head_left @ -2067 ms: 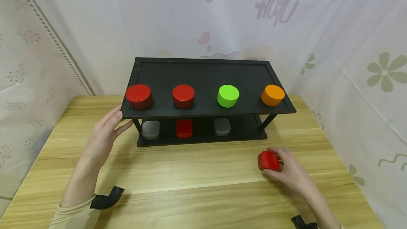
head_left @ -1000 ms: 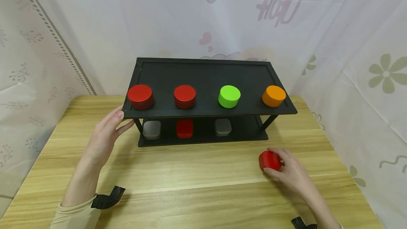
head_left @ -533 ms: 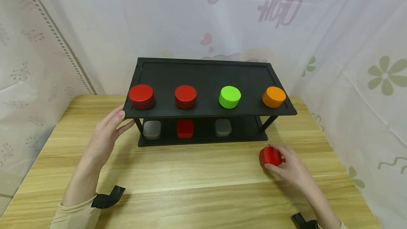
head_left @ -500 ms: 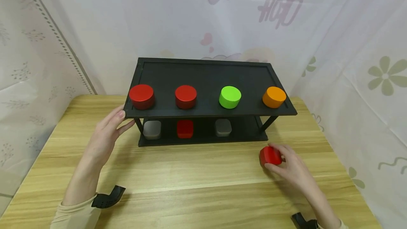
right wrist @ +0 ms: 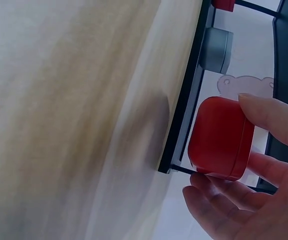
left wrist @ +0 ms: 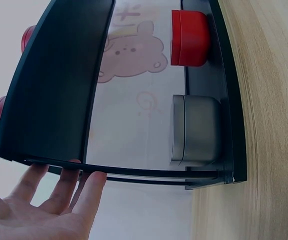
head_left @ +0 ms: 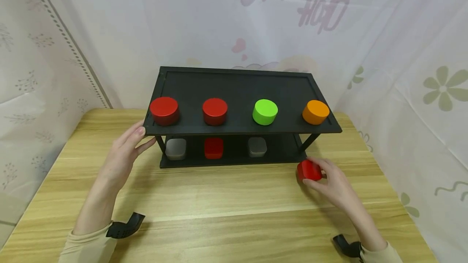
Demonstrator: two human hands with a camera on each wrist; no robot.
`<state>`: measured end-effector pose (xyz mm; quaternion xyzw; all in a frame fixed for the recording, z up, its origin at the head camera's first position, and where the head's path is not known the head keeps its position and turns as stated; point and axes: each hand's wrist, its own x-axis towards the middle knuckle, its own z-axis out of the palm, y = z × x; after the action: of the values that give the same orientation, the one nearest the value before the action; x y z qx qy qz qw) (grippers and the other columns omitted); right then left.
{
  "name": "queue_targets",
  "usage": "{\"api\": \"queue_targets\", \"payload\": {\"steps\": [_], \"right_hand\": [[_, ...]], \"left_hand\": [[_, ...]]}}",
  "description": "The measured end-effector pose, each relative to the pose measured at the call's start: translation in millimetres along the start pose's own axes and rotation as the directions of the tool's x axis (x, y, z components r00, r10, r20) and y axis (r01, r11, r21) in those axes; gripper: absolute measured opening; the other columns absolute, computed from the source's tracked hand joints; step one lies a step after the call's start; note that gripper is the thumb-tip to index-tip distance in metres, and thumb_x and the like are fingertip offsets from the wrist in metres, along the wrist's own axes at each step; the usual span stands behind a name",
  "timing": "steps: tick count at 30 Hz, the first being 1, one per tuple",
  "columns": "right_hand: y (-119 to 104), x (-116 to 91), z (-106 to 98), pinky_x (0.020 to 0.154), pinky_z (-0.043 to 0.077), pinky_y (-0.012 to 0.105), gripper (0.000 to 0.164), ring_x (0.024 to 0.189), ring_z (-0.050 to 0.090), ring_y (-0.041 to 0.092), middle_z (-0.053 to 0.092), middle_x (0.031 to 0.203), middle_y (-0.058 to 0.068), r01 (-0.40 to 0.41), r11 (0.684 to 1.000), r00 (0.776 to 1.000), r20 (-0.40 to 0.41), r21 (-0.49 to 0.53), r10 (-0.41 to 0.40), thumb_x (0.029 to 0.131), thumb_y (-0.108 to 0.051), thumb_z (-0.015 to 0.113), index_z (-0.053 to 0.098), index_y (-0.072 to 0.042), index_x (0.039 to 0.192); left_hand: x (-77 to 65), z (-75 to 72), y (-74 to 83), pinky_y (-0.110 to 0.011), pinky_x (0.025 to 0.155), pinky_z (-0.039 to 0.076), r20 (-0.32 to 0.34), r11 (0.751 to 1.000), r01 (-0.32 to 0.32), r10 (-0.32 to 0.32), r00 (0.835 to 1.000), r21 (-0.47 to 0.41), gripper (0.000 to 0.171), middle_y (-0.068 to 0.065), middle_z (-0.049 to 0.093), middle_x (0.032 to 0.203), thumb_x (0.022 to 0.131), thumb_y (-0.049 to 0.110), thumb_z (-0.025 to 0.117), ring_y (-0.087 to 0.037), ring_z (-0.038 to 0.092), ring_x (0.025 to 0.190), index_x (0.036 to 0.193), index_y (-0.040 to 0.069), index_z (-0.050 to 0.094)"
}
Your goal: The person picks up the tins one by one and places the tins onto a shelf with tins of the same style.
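My right hand (head_left: 335,184) pinches a red square tin (head_left: 308,170) with rounded corners, thumb on one side and fingers on the other. In the right wrist view the tin (right wrist: 219,137) is above the table, by the right front corner of the lower shelf. A two-tier black rack (head_left: 234,88) stands at the table's back. My left hand (head_left: 122,155) holds the upper shelf's left front corner, thumb at the top edge and fingers below. On the lower shelf sit a silver tin (head_left: 176,149), a red tin (head_left: 213,148) and another silver tin (head_left: 257,147).
Along the upper shelf's front stand two round red tins, one at left (head_left: 164,111) and one beside it (head_left: 215,111), then a green tin (head_left: 265,112) and an orange tin (head_left: 315,112). Rack posts (head_left: 308,141) flank the lower shelf. A patterned cloth (head_left: 219,19) hangs behind.
My right hand has carried the red square tin away from me, closer to the lower shelf's right end. The left hand has kept its hold on the rack; the view has shifted slightly.
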<state>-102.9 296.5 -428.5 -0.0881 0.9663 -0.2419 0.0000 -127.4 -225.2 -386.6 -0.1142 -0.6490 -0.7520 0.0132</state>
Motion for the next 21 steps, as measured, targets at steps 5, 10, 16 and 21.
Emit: {"api": "queue_targets", "payload": {"steps": [5,10,16,21], "right_hand": [[0,7,0,0.081,0.053,0.042,0.066,0.098,0.057,0.025,0.058,0.12,0.009,0.006,1.0,1.0,-0.008,0.01,-0.006,0.078,-0.04,0.075,0.051,-0.015,0.135],[1,13,-1,0.083,0.055,0.045,0.065,0.102,0.057,0.027,0.056,0.124,0.011,0.006,1.0,1.0,-0.007,0.022,-0.006,0.078,-0.039,0.075,0.052,-0.015,0.134],[-1,23,-1,0.083,0.054,0.045,0.064,0.103,0.058,0.027,0.055,0.126,0.01,0.023,0.999,1.0,-0.014,0.028,-0.022,0.078,-0.036,0.076,0.052,-0.016,0.135],[-4,31,-2,0.083,0.056,0.045,0.066,0.105,0.058,0.03,0.053,0.129,0.012,0.003,0.999,1.0,-0.004,0.039,-0.003,0.079,-0.036,0.075,0.051,-0.015,0.136]], "left_hand": [[-0.4,0.2,0.0,-0.018,0.098,0.046,-0.003,1.0,0.001,-0.001,1.0,-0.002,0.041,0.005,0.051,0.135,0.101,0.017,0.04,-0.004,0.043,0.127,0.14,0.002,0.043],[-0.3,0.7,0.1,-0.017,0.098,0.046,0.002,1.0,0.007,-0.007,1.0,0.027,0.042,0.004,0.051,0.136,0.102,0.018,0.039,-0.005,0.043,0.128,0.14,0.002,0.043],[0.1,2.3,0.5,-0.018,0.099,0.046,-0.002,0.999,0.02,-0.02,1.0,0.034,0.042,0.002,0.047,0.14,0.102,0.018,0.039,-0.006,0.04,0.131,0.141,0.004,0.042],[-0.2,3.1,1.9,-0.018,0.099,0.046,-0.007,0.999,0.026,-0.026,1.0,0.035,0.042,0.0,0.045,0.142,0.102,0.018,0.039,-0.006,0.038,0.132,0.142,0.005,0.042]]}}
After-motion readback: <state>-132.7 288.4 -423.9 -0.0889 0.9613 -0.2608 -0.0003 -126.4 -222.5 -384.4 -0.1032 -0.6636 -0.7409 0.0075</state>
